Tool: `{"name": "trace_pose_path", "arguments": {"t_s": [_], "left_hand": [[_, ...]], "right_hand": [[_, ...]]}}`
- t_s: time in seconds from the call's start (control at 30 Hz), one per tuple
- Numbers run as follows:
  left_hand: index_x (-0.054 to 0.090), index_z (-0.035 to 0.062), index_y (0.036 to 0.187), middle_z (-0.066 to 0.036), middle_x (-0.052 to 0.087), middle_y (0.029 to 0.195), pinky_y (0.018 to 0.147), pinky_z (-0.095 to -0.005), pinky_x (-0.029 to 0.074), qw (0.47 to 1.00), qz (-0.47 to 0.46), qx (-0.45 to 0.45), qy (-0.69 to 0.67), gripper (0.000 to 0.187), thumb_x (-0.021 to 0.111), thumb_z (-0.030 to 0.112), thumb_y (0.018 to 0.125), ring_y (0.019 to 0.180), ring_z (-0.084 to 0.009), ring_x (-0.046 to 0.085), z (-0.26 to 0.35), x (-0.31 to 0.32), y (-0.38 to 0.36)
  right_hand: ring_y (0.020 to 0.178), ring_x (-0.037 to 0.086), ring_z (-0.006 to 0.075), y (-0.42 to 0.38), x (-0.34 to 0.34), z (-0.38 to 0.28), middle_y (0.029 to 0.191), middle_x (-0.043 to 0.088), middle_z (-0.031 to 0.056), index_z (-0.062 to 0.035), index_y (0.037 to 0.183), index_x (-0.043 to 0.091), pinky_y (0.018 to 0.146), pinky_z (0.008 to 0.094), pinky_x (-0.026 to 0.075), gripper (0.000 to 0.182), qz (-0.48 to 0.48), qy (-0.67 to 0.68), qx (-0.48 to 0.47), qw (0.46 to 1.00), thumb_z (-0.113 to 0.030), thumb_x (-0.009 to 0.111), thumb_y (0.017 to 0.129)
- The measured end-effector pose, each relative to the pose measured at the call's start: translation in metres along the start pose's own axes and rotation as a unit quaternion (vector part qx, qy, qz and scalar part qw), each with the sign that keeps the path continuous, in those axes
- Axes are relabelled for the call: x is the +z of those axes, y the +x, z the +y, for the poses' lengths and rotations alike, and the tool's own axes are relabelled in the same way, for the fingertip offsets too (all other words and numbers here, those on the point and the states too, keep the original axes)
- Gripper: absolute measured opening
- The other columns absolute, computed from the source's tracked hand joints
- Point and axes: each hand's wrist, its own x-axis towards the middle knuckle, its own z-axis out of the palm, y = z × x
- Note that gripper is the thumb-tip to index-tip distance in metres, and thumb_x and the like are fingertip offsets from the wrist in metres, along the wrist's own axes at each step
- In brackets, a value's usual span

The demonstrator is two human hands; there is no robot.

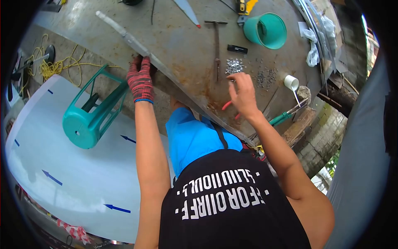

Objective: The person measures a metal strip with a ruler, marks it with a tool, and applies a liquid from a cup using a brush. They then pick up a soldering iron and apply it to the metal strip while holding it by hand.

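Note:
My left hand (141, 81), in a red and black knit glove, is closed around a long grey metal strip (132, 40) that runs along the table's near edge. Its fingertips are partly hidden behind the strip. My bare right hand (242, 92) is over the table, its fingertips at the lower edge of a pile of small shiny metal pieces (235, 65). A gap shows between its thumb and index finger. Red handles (226, 105), perhaps of pliers, stick out just beneath that hand. Darker small pieces (266, 77) are scattered to the right.
On the metal table (182, 54) are a hammer (216, 45), a black box (237, 49), a green bucket (265, 31), a saw blade (187, 12) and a tipped white cup (291, 82). A green stool (85, 124) and yellow rope (54, 67) are to the left.

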Motion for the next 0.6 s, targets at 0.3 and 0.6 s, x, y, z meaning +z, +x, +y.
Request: {"name": "trace_pose_path", "arguments": {"t_s": [0.3,0.6], "left_hand": [[0.061,-0.0009,0.130,-0.007,0.068,0.113,0.084,-0.0299,0.053,0.999,0.000,0.007,0.040,0.043,0.073,0.021,0.095,0.093,-0.0146,0.063,-0.014,-0.005,0.010],[0.062,0.0030,0.127,-0.004,0.067,0.106,0.079,-0.0287,0.051,0.997,0.006,0.012,0.070,0.040,0.073,0.025,0.095,0.088,-0.0133,0.062,-0.017,-0.008,0.014]], "right_hand": [[0.081,0.066,0.0269,-0.052,-0.036,0.094,0.095,0.066,0.0141,-0.0011,0.103,0.067,0.078,0.0395,0.052,0.016,0.088,-0.016,0.286,0.954,-0.006,0.063,0.089],[0.086,0.066,0.0298,-0.066,-0.043,0.129,0.097,0.067,0.0143,-0.0027,0.098,0.069,0.083,0.0417,0.051,0.013,0.104,-0.028,0.301,0.947,-0.007,0.065,0.086]]}}
